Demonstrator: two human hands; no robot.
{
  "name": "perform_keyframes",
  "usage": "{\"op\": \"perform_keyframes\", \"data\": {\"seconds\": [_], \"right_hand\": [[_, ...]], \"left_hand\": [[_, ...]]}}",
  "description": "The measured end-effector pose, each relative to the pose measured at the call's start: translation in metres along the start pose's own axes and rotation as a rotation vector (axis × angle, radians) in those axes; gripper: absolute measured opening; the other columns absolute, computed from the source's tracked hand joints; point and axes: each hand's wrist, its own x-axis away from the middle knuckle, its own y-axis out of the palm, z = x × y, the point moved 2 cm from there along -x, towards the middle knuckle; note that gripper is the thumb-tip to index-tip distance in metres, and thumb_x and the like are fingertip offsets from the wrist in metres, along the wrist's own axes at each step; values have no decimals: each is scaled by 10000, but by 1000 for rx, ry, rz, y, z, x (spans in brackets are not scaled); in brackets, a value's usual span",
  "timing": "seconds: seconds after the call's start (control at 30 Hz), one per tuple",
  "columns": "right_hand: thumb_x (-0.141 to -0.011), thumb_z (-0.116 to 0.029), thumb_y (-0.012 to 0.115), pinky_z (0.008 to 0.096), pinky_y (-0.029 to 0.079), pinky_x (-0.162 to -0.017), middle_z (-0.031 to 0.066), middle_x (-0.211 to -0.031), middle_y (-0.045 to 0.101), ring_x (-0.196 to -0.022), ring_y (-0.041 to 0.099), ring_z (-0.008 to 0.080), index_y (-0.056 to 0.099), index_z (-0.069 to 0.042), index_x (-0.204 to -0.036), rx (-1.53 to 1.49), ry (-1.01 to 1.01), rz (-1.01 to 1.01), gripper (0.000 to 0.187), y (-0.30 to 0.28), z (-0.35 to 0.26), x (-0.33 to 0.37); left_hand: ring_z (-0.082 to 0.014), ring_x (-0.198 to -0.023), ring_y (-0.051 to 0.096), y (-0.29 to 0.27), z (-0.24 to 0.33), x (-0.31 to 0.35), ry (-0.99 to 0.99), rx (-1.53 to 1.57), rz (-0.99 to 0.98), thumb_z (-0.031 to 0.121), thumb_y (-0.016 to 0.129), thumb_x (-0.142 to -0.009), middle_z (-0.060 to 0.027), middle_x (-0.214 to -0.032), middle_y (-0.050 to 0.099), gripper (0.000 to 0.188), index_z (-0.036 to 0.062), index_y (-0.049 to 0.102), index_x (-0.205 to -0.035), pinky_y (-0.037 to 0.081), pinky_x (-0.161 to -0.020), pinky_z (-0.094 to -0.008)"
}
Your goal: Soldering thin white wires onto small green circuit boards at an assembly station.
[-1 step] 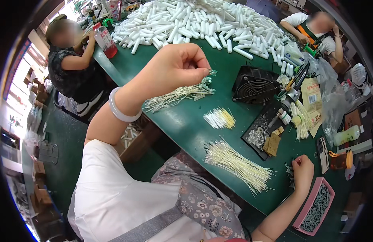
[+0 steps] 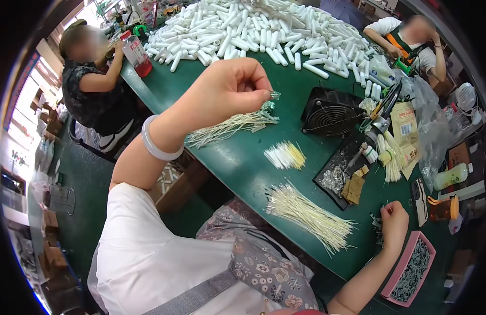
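My left hand [image 2: 235,86], with a white bangle on its wrist, is closed in a pinch above the table. A small greenish, partly see-through piece [image 2: 275,96] shows at its fingertips. Below that hand lies a bundle of pale wires [image 2: 230,126] with green ends. At the table's right side my right hand [image 2: 394,224] is also pinched closed; whatever it holds is too small to make out. Beside its fingers is a little heap of dark grey-green parts [image 2: 377,228]. A pink tray [image 2: 386,287] of similar small parts stands next to my right wrist.
White tubes [image 2: 253,31] are heaped at the back. A black fan [image 2: 332,113], short white and yellow wires [image 2: 286,155], a long wire bundle [image 2: 308,215] and a dark tray [image 2: 327,194] with a soldering iron lie on the green table [image 2: 232,168]. Two people sit at the far left and far right.
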Motion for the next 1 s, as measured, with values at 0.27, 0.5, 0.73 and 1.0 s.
{"op": "perform_keyframes", "data": {"seconds": [0.27, 0.5, 0.73, 1.0], "right_hand": [[-746, -121, 653, 383, 458, -584, 175, -682, 601, -646, 597, 338, 594, 2, -786, -112, -23, 127, 141, 2, 2, 6], [-732, -87, 653, 329, 462, -580, 168, -693, 628, -596, 617, 244, 657, 11, -850, -291, 10, 24, 153, -1, -6, 2], [-735, -64, 635, 304, 471, -596, 146, -711, 641, -618, 619, 208, 652, 24, -861, -301, -106, 67, 154, 6, 0, 7], [-745, -85, 614, 372, 465, -584, 197, -715, 603, -654, 610, 323, 608, 8, -814, -17, -216, 21, 116, 12, 0, 2]], "left_hand": [[-315, -676, 564, -9, -46, -10, 209, -698, 193, 83, 614, -708, -137, -740, 563, 119, 21, 526, -757, 465, -621, -371], [-303, -722, 566, 8, -89, -2, 141, -783, -23, 109, 598, -695, -113, -746, 541, 105, 61, 521, -749, 459, -640, -399], [-261, -735, 549, 9, -107, -5, 355, -908, 146, 126, 614, -705, -70, -745, 546, 102, 72, 542, -753, 462, -644, -370], [-280, -809, 537, 24, -101, -2, 409, -958, 189, 180, 638, -675, -80, -796, 556, 118, 98, 585, -742, 439, -669, -389]]}}
